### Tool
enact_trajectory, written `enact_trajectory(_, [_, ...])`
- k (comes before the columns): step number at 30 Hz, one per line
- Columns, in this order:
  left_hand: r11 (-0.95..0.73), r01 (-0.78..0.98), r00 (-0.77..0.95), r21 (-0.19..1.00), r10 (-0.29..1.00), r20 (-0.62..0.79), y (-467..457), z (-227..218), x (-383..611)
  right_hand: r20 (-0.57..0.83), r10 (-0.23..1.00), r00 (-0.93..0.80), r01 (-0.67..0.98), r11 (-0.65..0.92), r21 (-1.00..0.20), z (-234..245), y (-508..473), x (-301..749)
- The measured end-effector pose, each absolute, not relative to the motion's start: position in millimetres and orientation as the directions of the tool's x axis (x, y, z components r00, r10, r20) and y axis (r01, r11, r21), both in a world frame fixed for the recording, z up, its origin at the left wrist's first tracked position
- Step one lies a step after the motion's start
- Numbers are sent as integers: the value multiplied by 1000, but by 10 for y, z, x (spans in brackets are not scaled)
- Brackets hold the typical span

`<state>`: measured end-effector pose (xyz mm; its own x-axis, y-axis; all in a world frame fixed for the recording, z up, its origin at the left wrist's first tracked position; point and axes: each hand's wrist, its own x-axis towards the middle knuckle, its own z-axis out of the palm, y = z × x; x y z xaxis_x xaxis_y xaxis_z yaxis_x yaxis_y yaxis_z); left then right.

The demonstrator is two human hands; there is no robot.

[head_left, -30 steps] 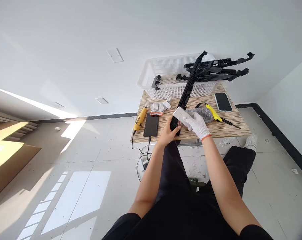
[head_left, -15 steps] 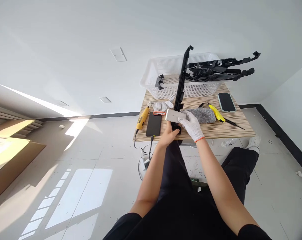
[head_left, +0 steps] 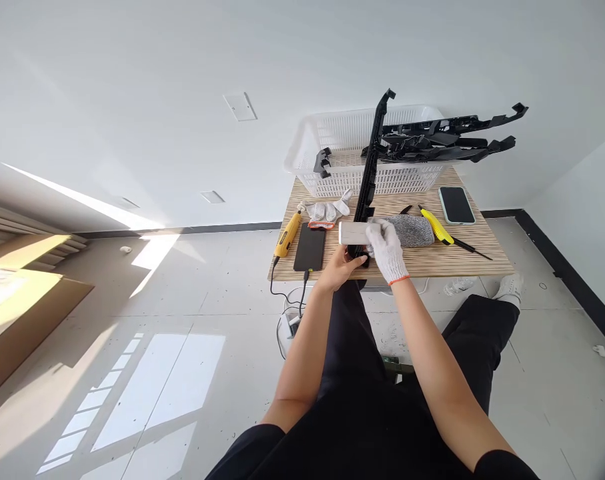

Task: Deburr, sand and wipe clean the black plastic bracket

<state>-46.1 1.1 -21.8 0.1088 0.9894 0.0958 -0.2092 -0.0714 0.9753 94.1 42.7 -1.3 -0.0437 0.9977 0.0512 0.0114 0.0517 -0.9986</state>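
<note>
My left hand [head_left: 340,269], bare, is closed around the lower end of a long black plastic trim strip [head_left: 371,170]. The strip rises at a slant from the table's front edge to above the basket, its hooked tip uppermost. In a white knit glove with an orange cuff, my right hand [head_left: 387,252] grips a flat grey-beige block [head_left: 355,233] with a white edge. The block lies across the strip just above my left thumb and hides part of it. A rolled grey cloth [head_left: 412,230] lies right behind my gloved hand.
A white plastic basket [head_left: 307,180] at the table's back holds several black plastic parts [head_left: 447,140], some jutting out rightward. On the striped wooden table [head_left: 462,263] lie a yellow corded tool [head_left: 287,237], a black power bank [head_left: 309,248], a white glove [head_left: 327,213], a yellow-handled cutter [head_left: 436,225] and a phone [head_left: 457,205].
The block in my right hand has shifted slightly right and down along the strip and turned more level. My left hand keeps its hold, and the strip appears slightly farther right.
</note>
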Motion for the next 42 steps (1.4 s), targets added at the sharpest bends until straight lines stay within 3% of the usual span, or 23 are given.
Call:
enact_trajectory(2, [-48,-224,90,973,993,70,22,-221,-451,33,995,-94,-63,27,-998,-9,432,945])
enact_trajectory(6, [-11,-221,92,975,995,32,32,-185,-434,10,999,35,-177,16,-984,-6,445,941])
enact_trajectory(10, [-38,-212,89,977,994,58,31,-157,-436,-6,991,-136,-214,-35,-976,3,444,954])
enact_trajectory(12, [-60,-171,93,983,993,77,30,-150,-435,-18,998,-61,-255,-33,-966,13,429,959])
enact_trajectory(14, [-95,-150,93,984,990,110,29,-139,-431,2,1000,-4,-240,1,-971,27,406,960])
enact_trajectory(17, [-147,-172,81,974,983,163,25,-121,-425,16,994,-105,-173,-3,-985,45,384,961])
enact_trajectory(21, [-38,-148,87,988,995,51,24,-116,-432,-23,993,113,-318,15,-948,49,394,968])
enact_trajectory(25, [-35,-165,82,986,995,49,26,-118,-431,-21,995,-103,-273,-48,-961,47,407,975])
enact_trajectory(29, [-18,-141,73,990,997,28,20,-104,-421,-28,1000,11,-332,-22,-943,61,408,977])
enact_trajectory(32, [-56,-164,81,985,994,70,14,-99,-420,-54,994,-98,-262,-79,-962,69,404,977])
enact_trajectory(36, [-20,-162,83,987,996,34,13,-106,-429,-51,998,43,-338,-34,-941,65,406,969])
enact_trajectory(40, [-21,-175,78,984,996,35,19,-119,-442,-30,999,-27,-277,-36,-960,61,409,963])
enact_trajectory(42, [-17,-150,88,989,996,31,23,-129,-450,-33,997,69,-312,-9,-950,60,409,965])
